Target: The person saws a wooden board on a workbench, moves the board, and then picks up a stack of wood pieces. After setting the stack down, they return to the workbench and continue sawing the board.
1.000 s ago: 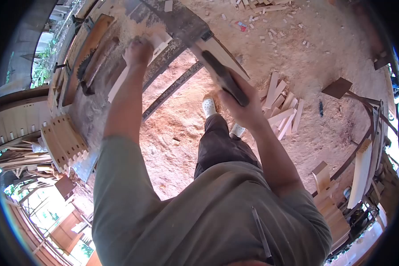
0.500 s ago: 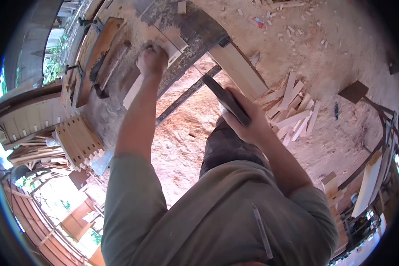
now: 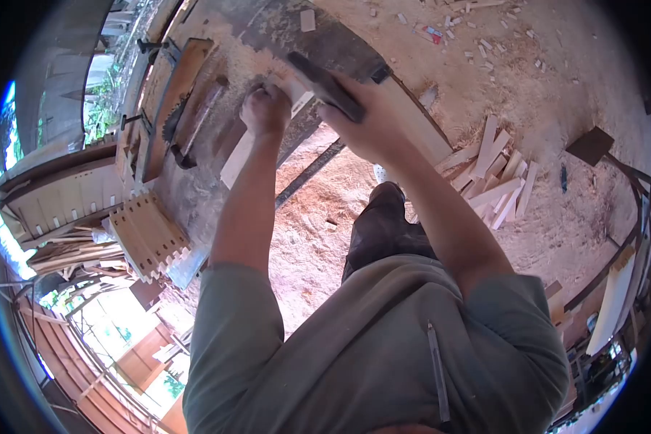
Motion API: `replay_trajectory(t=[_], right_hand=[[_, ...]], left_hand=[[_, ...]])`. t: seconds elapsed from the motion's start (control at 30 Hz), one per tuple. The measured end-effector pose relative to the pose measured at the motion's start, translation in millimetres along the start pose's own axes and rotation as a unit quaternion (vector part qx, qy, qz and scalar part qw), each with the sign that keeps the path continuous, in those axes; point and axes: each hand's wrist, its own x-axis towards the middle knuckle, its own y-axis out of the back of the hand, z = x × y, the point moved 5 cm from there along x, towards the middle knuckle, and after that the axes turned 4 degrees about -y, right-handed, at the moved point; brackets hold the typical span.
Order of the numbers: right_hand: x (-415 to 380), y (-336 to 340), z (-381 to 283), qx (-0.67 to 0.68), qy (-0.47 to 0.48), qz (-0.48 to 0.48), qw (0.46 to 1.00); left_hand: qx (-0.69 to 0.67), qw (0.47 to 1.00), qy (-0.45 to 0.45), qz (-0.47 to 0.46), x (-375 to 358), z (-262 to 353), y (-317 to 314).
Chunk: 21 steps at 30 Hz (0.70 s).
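My left hand [image 3: 266, 110] is closed in a fist over a pale wooden board [image 3: 240, 160] on the dark workbench [image 3: 264, 27]. What it grips, if anything, is hidden from above. My right hand [image 3: 362, 123] has its fingers wrapped round a dark flat block of wood [image 3: 327, 85]. The block's far end is raised beside my left hand, over the end of the board. To the left of my left hand, a saw with a toothed edge [image 3: 171, 121] and a long brown tool with a curved dark end [image 3: 199, 119] lie on the bench.
Slotted wooden pieces [image 3: 149, 235] are stacked at the bench's left. A wide plank [image 3: 416, 119] extends from the bench on the right. Offcuts [image 3: 500, 177] are heaped on the sawdust-covered floor [image 3: 557, 94]. A metal bar [image 3: 307, 176] runs below the bench edge.
My right hand has moved up and left with the dark block, from beside the bench to close by my left hand. My left hand stays closed at the board; the whole view has shifted slightly.
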Motion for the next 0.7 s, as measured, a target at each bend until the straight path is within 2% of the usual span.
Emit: replay_trajectory(t=[0.03,0.1,0.13,0.23,0.33,0.47,0.53,0.6,0.67,0.7], right_hand=[[-10.3,1.2,5.2,-0.001,0.0,-0.008,1.0],[-27.3,12.0,2.4,-0.01,0.077,0.07,0.995],[-31.0,12.3,3.4,-0.009,0.075,0.063,0.995],[-32.5,9.3,6.8,0.0,0.032,0.026,0.999],[-41.9,5.8,12.4,-0.003,0.008,0.006,1.0],[-115.2,36.7,27.3,-0.071,-0.003,-0.008,0.997],[-160.2,61.8,18.4,-0.071,-0.09,-0.046,0.992],[-178.3,75.4,11.9,-0.063,-0.09,-0.05,0.993],[-162.7,66.6,14.8,-0.04,-0.073,-0.031,0.996],[-128.1,50.7,18.9,-0.063,-0.019,-0.027,0.997]], left_hand=[[0.003,1.0,0.007,0.002,-2.3,-1.2,1.1],[-0.005,1.0,-0.012,0.003,-1.9,2.2,1.7],[0.004,0.999,0.017,-0.037,-0.1,2.4,1.3],[-0.011,1.0,-0.012,0.011,-1.6,4.1,3.4],[-0.02,1.0,-0.004,0.01,-2.9,7.5,6.7],[0.011,0.998,0.03,-0.052,-1.3,11.0,8.7],[-0.007,0.996,0.06,-0.073,-3.9,14.3,10.7],[-0.003,0.997,0.053,-0.051,-6.2,13.1,7.1],[-0.006,0.999,0.034,-0.041,-4.8,12.8,6.7],[-0.006,0.999,0.034,-0.04,-2.1,9.9,5.4]])
